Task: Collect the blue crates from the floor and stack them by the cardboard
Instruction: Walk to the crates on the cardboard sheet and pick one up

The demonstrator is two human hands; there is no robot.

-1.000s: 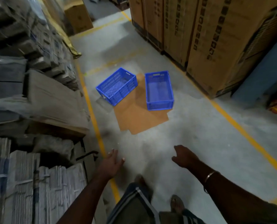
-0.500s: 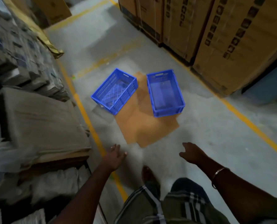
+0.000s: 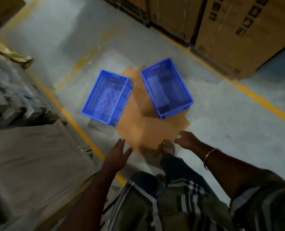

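Two blue crates, one perforated (image 3: 107, 97) and one solid-walled (image 3: 167, 88), stand open on flat cardboard (image 3: 143, 129) (concrete floor (image 3: 221, 117)). Left hand (image 3: 119, 151) fingers spread, right hand (image 3: 187, 140) fingers relaxed, both empty.

Only blurred, unreadable dark print on the cardboard boxes (image 3: 238, 30).

Tall printed cartons (image 3: 238, 30) at right; yellow floor line (image 3: 81, 129) beside them; grey bundled stacks (image 3: 8, 97) at left.
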